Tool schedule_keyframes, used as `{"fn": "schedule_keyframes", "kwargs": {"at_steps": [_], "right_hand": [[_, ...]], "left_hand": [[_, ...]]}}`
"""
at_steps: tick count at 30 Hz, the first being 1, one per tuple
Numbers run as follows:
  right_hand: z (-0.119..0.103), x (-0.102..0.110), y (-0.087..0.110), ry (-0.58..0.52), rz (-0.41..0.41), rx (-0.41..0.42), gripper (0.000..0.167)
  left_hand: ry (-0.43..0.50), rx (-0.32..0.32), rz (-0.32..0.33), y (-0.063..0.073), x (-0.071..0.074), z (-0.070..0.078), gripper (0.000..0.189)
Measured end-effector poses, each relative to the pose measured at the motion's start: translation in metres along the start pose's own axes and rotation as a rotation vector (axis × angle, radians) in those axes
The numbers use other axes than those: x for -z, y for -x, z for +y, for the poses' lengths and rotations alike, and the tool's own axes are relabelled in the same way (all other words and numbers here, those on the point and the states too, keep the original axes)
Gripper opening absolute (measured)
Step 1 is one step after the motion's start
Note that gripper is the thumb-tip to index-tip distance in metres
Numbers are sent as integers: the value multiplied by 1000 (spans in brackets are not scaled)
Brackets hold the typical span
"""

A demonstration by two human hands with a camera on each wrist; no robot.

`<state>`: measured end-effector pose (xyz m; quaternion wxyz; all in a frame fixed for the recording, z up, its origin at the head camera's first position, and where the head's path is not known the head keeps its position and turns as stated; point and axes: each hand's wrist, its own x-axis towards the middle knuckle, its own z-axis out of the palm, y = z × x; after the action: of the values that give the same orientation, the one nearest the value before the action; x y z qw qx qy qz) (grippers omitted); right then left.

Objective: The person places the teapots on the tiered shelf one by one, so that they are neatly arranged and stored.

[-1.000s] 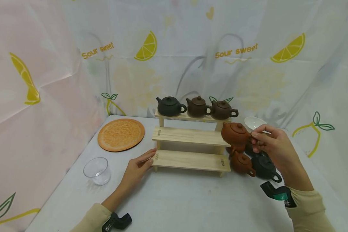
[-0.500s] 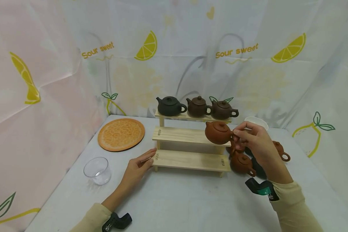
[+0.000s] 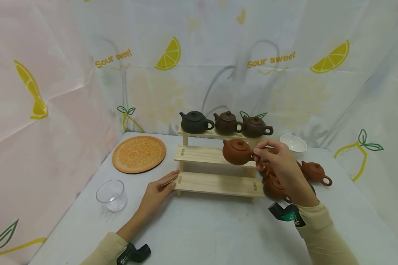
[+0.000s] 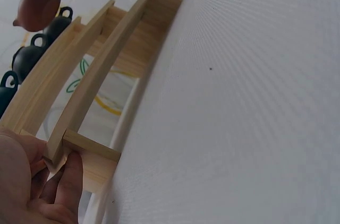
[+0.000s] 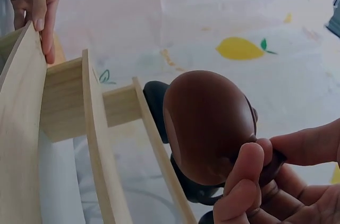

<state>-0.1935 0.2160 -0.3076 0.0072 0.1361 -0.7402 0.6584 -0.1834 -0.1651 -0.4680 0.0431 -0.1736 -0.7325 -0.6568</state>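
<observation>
My right hand pinches the handle of a reddish-brown clay teapot, held in the air before the middle board of a three-tier wooden shelf. In the right wrist view the teapot hangs apart from the boards, thumb and fingers at its handle. My left hand grips the left end of the lowest board; the left wrist view shows its fingers against the underside. Along the top board stand a black teapot and two dark brown teapots.
Right of the shelf, more reddish teapots sit on the white table, partly hidden by my right arm. A white bowl stands behind them. To the left are a round orange-patterned board and a clear glass.
My right hand has carried the reddish-brown teapot leftward, from beyond the shelf's right end to in front of the middle board. The left hand has stayed on the lowest board.
</observation>
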Motion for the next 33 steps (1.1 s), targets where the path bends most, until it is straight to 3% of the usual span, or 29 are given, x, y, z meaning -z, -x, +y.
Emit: {"fn": "schedule_keyframes", "kwargs": {"at_steps": [9, 14, 23, 28, 33], "right_hand": [[1, -19, -8, 6, -6, 24, 8], [0, -32, -14, -14, -22, 26, 16], [4, -53, -24, -55, -55, 18, 6], [7, -65, -29, -76, -86, 7, 13], [10, -74, -36, -52, -84, 3, 7]], "left_hand": [[-3, -4, -10, 0, 0, 1, 39], [-4, 11, 4, 0, 0, 2, 39], [4, 20, -2, -1, -1, -2, 39], [-8, 21, 2, 0, 0, -2, 38], [7, 9, -7, -2, 0, -1, 38]]}}
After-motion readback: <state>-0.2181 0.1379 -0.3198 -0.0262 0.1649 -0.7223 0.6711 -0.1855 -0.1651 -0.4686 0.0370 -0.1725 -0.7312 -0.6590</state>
